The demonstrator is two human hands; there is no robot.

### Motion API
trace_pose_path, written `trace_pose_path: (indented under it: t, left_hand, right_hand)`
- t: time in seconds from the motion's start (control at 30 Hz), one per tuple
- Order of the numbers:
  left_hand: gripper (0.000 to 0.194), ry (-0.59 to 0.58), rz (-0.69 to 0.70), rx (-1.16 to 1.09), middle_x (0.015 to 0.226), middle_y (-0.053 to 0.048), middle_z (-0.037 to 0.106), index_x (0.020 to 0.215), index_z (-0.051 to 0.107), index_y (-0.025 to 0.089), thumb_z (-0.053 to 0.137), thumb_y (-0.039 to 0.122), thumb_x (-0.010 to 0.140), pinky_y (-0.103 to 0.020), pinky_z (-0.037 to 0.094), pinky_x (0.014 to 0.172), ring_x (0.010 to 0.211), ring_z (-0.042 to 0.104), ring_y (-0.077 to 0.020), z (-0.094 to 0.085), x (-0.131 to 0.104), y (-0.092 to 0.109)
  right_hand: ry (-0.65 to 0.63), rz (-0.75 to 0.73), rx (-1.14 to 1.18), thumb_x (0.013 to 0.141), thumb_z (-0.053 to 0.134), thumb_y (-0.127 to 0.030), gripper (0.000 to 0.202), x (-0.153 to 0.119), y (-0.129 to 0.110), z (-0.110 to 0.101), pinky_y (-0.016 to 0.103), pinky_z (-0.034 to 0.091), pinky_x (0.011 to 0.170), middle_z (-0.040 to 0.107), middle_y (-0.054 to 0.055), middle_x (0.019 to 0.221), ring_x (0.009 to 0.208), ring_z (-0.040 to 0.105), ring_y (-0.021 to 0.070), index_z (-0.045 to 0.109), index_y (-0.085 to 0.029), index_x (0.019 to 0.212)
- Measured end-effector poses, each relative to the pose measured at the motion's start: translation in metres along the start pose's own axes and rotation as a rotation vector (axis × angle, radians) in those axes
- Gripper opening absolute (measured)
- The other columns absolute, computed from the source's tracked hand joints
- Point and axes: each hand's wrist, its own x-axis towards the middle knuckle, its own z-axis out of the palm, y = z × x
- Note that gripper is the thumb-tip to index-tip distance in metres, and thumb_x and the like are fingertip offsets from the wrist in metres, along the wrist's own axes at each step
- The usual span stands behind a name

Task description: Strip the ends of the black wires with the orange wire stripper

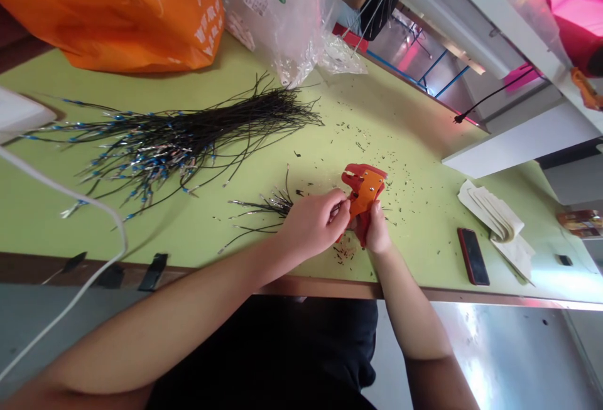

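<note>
My right hand [378, 231] is wrapped around a red-and-orange wire stripper [370, 188], its head pointing up and away from me. Close against the tool's jaw side, my left hand [318, 216] is closed in a pinch on a thin black wire, most of which the fingers hide. Left of that hand, a small bunch of black wires [276, 206] with bare metal ends lies on the table, partly covered by the hand. Farther back rests a large bundle of black wires [221, 122], many with blue-sleeved terminals at their left ends.
Black insulation scraps [362, 145] litter the green table [405, 108]. An orange bag [141, 14] and clear plastic bags [282, 14] stand at the back. A phone [473, 256] and folded cloth [494, 218] lie right. A white cable [94, 204] crosses the left; a white shelf post [513, 140] rises right.
</note>
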Motion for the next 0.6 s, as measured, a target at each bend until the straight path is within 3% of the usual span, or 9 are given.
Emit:
trace_pose_path:
  t: [0.13, 0.23, 0.4, 0.6]
  left_hand:
    - [0.034, -0.064, -0.062, -0.301, 0.06, 0.001, 0.065, 0.074, 0.051, 0.022, 0.041, 0.038, 0.102, -0.029, 0.045, 0.06, 0.056, 0.06, -0.0138, -0.0028, 0.0023, -0.0001]
    - [0.033, -0.093, -0.098, -0.422, 0.059, 0.002, 0.063, 0.073, 0.051, 0.023, 0.043, 0.037, 0.101, -0.029, 0.048, 0.061, 0.056, 0.061, -0.0144, -0.0026, 0.0042, -0.0016]
    - [0.031, -0.083, -0.107, -0.516, 0.059, 0.001, 0.063, 0.076, 0.051, 0.023, 0.041, 0.037, 0.102, -0.029, 0.05, 0.058, 0.055, 0.061, -0.015, 0.0003, 0.0049, -0.0042]
    - [0.033, -0.069, -0.096, -0.477, 0.059, 0.0, 0.062, 0.073, 0.05, 0.022, 0.041, 0.035, 0.102, -0.029, 0.049, 0.061, 0.055, 0.06, -0.0143, -0.0003, 0.0052, -0.003]
  right_hand:
    - [-0.153, 0.013, 0.041, 0.086, 0.03, -0.094, 0.082, -0.0018, 0.0079, -0.0032, 0.044, 0.065, 0.064, 0.069, 0.011, 0.078, 0.082, 0.073, 0.0306, 0.07, -0.023, 0.1]
    - [-0.191, -0.009, 0.054, 0.085, 0.027, -0.095, 0.086, -0.002, 0.0091, -0.0036, 0.044, 0.065, 0.063, 0.069, 0.011, 0.077, 0.078, 0.073, 0.0294, 0.071, -0.022, 0.098]
    - [-0.216, -0.04, 0.085, 0.086, 0.028, -0.094, 0.086, -0.0012, 0.0077, -0.003, 0.041, 0.064, 0.064, 0.069, 0.01, 0.076, 0.077, 0.072, 0.0273, 0.069, -0.021, 0.103]
    - [-0.243, -0.08, 0.144, 0.087, 0.03, -0.093, 0.086, 0.0007, 0.0049, -0.0009, 0.043, 0.065, 0.066, 0.068, 0.011, 0.078, 0.082, 0.072, 0.0291, 0.069, -0.019, 0.106]
